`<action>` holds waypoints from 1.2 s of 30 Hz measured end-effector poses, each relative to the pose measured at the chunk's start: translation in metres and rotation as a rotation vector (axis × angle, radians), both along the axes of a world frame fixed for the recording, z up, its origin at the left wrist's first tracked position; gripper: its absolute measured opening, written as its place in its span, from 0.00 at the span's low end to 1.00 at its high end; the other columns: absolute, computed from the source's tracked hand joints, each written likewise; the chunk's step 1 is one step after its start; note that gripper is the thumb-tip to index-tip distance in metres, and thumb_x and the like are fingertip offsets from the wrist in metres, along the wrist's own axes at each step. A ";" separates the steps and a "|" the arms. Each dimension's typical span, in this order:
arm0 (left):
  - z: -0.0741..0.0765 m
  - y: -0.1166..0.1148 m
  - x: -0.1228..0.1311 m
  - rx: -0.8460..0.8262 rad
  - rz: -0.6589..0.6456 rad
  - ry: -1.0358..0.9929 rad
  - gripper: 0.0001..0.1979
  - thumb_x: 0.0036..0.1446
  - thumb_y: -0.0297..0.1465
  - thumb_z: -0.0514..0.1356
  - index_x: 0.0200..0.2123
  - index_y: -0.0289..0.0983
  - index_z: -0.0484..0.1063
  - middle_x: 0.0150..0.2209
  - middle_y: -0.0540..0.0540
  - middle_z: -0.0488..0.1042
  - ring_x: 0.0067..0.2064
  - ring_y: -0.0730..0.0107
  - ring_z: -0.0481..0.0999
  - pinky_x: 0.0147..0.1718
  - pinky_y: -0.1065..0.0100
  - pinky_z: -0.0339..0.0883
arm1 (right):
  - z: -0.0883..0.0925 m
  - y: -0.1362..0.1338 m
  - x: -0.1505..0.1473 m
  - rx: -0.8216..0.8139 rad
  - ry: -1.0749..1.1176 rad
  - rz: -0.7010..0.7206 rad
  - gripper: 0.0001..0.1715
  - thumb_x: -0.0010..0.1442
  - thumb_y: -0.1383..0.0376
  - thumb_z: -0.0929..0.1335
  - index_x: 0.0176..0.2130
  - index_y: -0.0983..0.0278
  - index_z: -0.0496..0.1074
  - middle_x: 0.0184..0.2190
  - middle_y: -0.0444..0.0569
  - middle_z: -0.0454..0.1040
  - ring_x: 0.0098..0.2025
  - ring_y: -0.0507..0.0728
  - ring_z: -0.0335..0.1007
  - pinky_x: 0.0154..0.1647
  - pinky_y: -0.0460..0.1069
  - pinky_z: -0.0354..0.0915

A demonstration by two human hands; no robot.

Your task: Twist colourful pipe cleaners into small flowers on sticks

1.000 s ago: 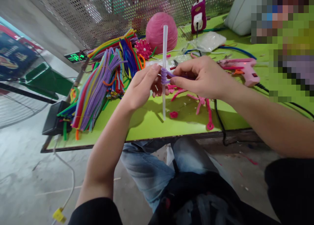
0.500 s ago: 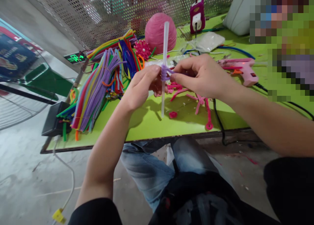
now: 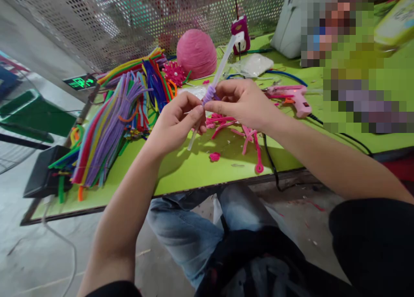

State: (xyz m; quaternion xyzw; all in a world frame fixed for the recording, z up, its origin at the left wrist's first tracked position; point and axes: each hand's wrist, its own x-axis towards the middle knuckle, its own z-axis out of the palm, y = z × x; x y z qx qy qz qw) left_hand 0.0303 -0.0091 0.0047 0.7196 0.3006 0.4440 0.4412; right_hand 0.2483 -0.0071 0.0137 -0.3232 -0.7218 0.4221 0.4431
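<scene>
Between my hands a translucent white stick (image 3: 224, 60), much like a glue stick, leans with its top to the right. A purple pipe cleaner (image 3: 210, 94) is coiled around its middle. My left hand (image 3: 174, 122) is closed, pinching the stick just below the coil. My right hand (image 3: 241, 102) has thumb and fingers pressed on the coil from the right; the exact grip of its fingertips is partly hidden. On the table beneath lie bent pink pipe cleaner pieces (image 3: 248, 135) and a small pink coil (image 3: 214, 157).
Bundles of coloured pipe cleaners (image 3: 110, 120) cover the left of the green table (image 3: 181, 176). Behind stand a pink wrapped dome (image 3: 196, 53) and a pink flower (image 3: 174, 74). On the right lies a pink glue gun (image 3: 299, 99) with a black cable (image 3: 274, 172).
The stick has tilted from upright to leaning right. My left fingers have moved to just below the purple coil, and my right fingers have closed in on it. The view has shifted slightly right.
</scene>
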 end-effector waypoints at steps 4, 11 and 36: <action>-0.004 0.002 0.003 -0.052 0.009 -0.057 0.25 0.63 0.56 0.75 0.37 0.42 0.73 0.24 0.54 0.69 0.21 0.75 0.70 0.21 0.70 0.67 | -0.005 0.004 0.000 0.001 0.026 0.046 0.23 0.67 0.45 0.80 0.41 0.60 0.76 0.39 0.48 0.81 0.45 0.59 0.77 0.44 0.51 0.75; -0.008 0.000 0.010 -0.013 0.076 -0.148 0.24 0.62 0.53 0.77 0.40 0.44 0.72 0.23 0.58 0.67 0.16 0.80 0.55 0.13 0.71 0.47 | -0.003 -0.003 -0.004 -0.118 0.139 0.105 0.14 0.65 0.62 0.79 0.44 0.60 0.74 0.40 0.47 0.81 0.42 0.56 0.79 0.41 0.49 0.77; -0.006 -0.006 0.014 -0.070 0.096 -0.165 0.28 0.60 0.57 0.76 0.30 0.41 0.72 0.21 0.55 0.73 0.13 0.81 0.56 0.09 0.71 0.45 | -0.008 0.003 -0.012 -0.129 0.161 0.041 0.17 0.62 0.72 0.81 0.45 0.62 0.74 0.36 0.38 0.77 0.40 0.49 0.79 0.39 0.42 0.76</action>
